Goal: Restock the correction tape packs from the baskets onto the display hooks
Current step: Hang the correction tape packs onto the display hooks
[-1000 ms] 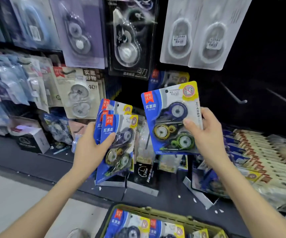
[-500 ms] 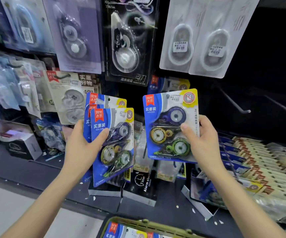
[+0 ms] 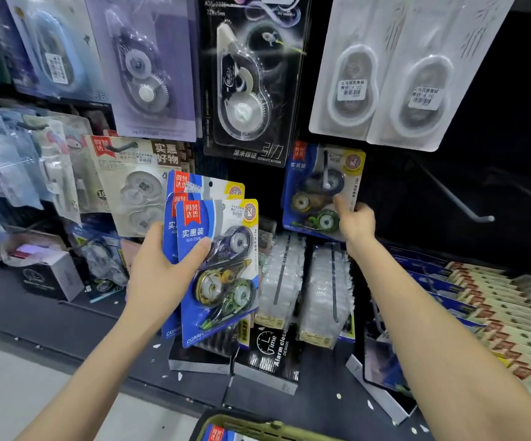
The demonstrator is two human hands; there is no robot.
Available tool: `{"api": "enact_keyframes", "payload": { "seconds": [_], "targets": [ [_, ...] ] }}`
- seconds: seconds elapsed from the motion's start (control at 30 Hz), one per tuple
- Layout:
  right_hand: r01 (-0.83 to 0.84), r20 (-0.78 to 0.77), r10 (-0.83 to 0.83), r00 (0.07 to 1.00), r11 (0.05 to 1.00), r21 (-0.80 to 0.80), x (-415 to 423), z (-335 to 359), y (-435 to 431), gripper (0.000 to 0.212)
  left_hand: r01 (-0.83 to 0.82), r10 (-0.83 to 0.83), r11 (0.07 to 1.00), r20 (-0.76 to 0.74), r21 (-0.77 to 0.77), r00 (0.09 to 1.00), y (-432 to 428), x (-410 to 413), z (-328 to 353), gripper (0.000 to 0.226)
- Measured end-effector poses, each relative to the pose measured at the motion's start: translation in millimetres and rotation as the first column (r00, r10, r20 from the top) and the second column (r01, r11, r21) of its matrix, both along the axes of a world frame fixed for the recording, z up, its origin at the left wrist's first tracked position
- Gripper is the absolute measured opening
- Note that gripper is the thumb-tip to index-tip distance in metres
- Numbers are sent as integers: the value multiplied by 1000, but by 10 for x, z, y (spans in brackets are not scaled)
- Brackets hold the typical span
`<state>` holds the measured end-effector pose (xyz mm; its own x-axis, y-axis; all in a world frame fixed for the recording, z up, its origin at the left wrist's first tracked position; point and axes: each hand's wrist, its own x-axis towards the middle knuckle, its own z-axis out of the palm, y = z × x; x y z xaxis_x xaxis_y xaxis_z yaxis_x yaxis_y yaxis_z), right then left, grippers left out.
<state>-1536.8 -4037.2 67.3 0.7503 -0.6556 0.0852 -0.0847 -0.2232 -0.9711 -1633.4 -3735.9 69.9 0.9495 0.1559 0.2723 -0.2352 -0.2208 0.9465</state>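
Observation:
My left hand grips a fanned stack of blue correction tape packs, thumb across the front pack's card. My right hand reaches up and pinches the lower right corner of one more blue pack, which hangs against the dark display board with a metal hook poking out through its front. An empty metal hook sticks out to the right of it. At the bottom edge, the rim of an olive basket shows, with a blue pack inside.
Larger correction tape cards hang above: purple, black, and two white ones. Clear wrapped bundles and black alarm clock boxes stand on the dark shelf. Rows of flat packs lie at right.
My right hand has carried its pack up and away from me onto the hook on the board. My left hand with its stack has risen slightly. The basket has slid lower in view.

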Motion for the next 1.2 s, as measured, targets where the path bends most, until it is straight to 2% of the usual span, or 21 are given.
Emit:
{"api": "enact_keyframes", "payload": {
  "seconds": [0.07, 0.13, 0.2, 0.27, 0.33, 0.4, 0.43, 0.53, 0.7, 0.8, 0.87, 0.97, 1.1, 1.2],
  "targets": [
    [1, -101, -10, 995, 996, -89, -9, -15, -14, 64, 26, -26, 999, -13, -21, 1000, -14, -16, -19, 25],
    [-6, -196, -47, 979, 965, -263, -163, -54, 11, 69, 49, -52, 997, -34, -64, 998, -21, -36, -48, 24],
    [-16, -182, -53, 982, 933, -360, -435, -65, 117, 67, 78, -85, 989, -54, -124, 995, -32, -64, -52, 23],
    [-182, -138, 150, 979, 950, -255, -751, -44, 325, 56, 138, -154, 972, -72, -192, 985, -57, -105, -41, 24],
    [-430, -134, 419, 898, 900, -67, -1097, 15, 609, 51, 193, -217, 954, -83, -231, 973, -82, -157, -20, 25],
    [-577, -137, 569, 811, 816, -34, -1382, 41, 842, 46, 237, -270, 929, -84, -285, 959, -102, -210, -12, 24],
    [-586, -127, 576, 807, 808, -60, -1468, 38, 913, 39, 246, -286, 915, -86, -320, 954, -107, -228, -16, 25],
    [-516, -31, 515, 857, 854, -64, -1573, 32, 1005, 23, 256, -312, 885, -85, -389, 946, -132, -289, -14, 37],
    [-523, 134, 506, 852, 815, 251, -1594, 35, 1015, 15, 300, -358, 843, -51, -447, 932, -112, -358, 27, 32],
    [-494, 191, 455, 870, 808, 322, -1614, -2, 983, 20, 278, -338, 863, -74, -421, 938, -70, -354, 7, 27],
    [-458, 214, 408, 887, 836, 303, -1659, -54, 941, 25, 226, -285, 881, -86, -415, 955, -40, -332, -18, 20],
    [-389, 279, 331, 902, 901, 190, -1768, -91, 774, 25, 160, -209, 899, -77, -409, 975, 20, -284, -4, 18],
    [-248, 321, 246, 915, 968, -34, -1839, -5, 538, 29, 100, -133, 915, -58, -390, 989, 106, -192, 9, 28],
    [-198, 330, 220, 918, 975, -99, -1851, 52, 473, 31, 60, -86, 936, -60, -348, 995, 133, -145, -45, 37]
  ]
}}
